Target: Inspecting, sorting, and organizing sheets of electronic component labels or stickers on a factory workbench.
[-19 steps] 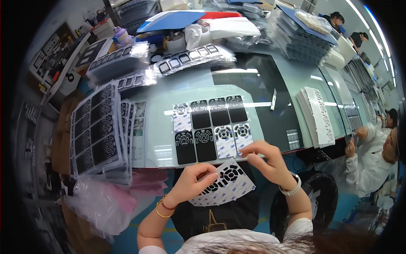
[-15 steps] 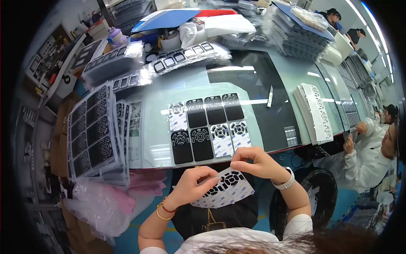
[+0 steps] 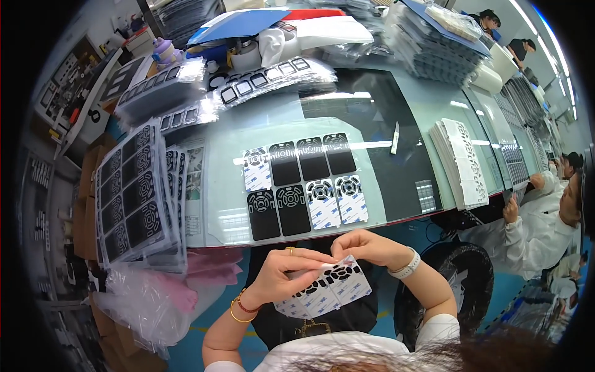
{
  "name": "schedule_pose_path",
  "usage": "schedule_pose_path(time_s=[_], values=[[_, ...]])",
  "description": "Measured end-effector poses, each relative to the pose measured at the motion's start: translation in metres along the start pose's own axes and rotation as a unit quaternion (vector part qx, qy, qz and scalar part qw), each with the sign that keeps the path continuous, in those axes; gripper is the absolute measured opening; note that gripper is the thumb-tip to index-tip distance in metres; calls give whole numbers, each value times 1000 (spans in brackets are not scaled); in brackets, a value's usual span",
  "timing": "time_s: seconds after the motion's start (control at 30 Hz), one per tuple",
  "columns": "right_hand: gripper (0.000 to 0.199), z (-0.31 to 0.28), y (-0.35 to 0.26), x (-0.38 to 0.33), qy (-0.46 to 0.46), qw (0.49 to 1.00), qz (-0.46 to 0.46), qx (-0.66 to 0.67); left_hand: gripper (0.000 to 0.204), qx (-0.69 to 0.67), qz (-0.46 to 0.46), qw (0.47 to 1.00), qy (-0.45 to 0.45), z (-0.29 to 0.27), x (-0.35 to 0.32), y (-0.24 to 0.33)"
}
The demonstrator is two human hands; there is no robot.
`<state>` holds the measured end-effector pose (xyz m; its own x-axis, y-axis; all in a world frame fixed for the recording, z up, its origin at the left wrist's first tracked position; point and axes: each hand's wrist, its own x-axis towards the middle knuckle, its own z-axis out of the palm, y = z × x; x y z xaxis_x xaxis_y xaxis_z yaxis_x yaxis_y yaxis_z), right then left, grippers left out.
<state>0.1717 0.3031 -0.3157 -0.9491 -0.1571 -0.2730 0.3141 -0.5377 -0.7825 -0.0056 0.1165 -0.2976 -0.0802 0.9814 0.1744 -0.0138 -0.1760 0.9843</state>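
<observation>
Bright, even overhead light; ceiling strip lamps (image 3: 545, 43) show at upper right. Strong glare streaks on the glossy worktop (image 3: 396, 204), esp. across its middle and toward the far edge, w/ white reflections on the clear plastic sleeves (image 3: 167, 87) at the far left corner. Shadows soft, faint under the hands. Heavy fisheye distortion: the worktop's near edge bows, straight lines bend toward the rim, black vignette in all corners. Centre is sharp; hair (image 3: 434, 356) at the bottom edge is blurred, and the people (image 3: 545, 217) beyond the right edge look smeared and stretched.
</observation>
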Motion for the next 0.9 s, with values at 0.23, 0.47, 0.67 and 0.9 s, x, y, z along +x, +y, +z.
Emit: schedule_pose_path(time_s=[0.23,0.47,0.67,0.9], values=[[14,19,-32,-17,223,882,-203,-362,18,57,-27,997,40,-4,0,-1],[8,32,-21,-10,262,802,-277,-460,21,79,-42,995,47,-6,-5,-6],[9,38,-16,-8,265,786,-267,-491,36,136,-93,985,44,-6,-10,-6],[8,32,-12,-5,299,799,-248,-459,38,92,-168,981,44,-6,-17,-10]])
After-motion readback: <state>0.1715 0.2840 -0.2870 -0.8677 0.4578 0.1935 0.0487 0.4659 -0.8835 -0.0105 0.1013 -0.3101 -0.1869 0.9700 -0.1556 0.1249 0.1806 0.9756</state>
